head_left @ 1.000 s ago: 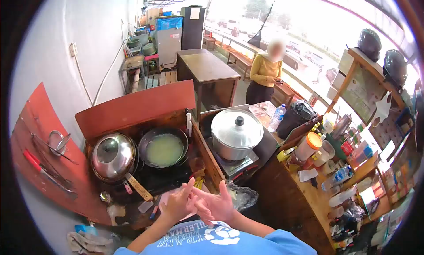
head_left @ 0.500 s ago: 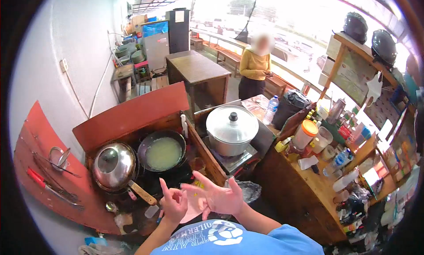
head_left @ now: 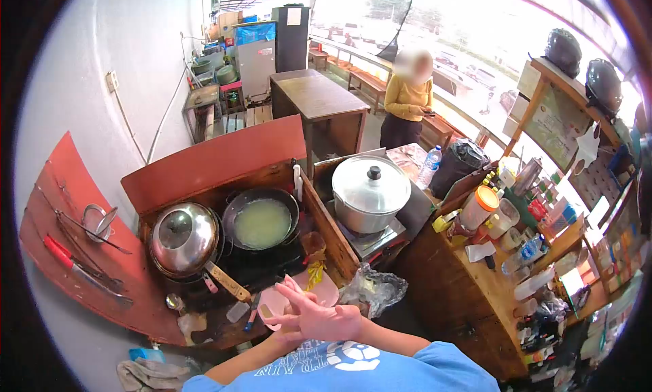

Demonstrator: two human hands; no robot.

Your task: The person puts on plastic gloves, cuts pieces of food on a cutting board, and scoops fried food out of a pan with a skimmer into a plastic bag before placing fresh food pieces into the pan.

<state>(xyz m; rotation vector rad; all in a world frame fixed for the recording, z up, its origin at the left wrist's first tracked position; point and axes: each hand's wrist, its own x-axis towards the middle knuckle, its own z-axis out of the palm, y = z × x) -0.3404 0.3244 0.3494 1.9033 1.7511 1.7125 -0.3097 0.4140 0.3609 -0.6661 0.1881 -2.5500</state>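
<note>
My right hand [head_left: 322,318] lies across my left hand [head_left: 288,329] in front of the blue shirt. Its fingers stretch toward the upper left, with nothing seen in them. Most of my left hand's fingers are hidden behind it. Just beyond the hands is a pink tray [head_left: 327,291]. A wok of pale yellowish liquid [head_left: 261,223] sits on the stove, beside a pan with a domed metal lid [head_left: 179,234] and a wooden handle [head_left: 229,282]. A blue-handled tool [head_left: 252,313] lies left of the hands.
A lidded silver pot [head_left: 371,192] stands right of the wok. Clear crumpled plastic [head_left: 375,291] is near my right hand. Jars and bottles crowd the wooden counter [head_left: 468,283]. Utensils hang on the red panel [head_left: 75,236]. A person [head_left: 407,100] stands beyond, holding a phone.
My hands were apart with fingers spread half a second ago; now they overlap. The view has shifted, so the stove and counter appear slightly farther right.
</note>
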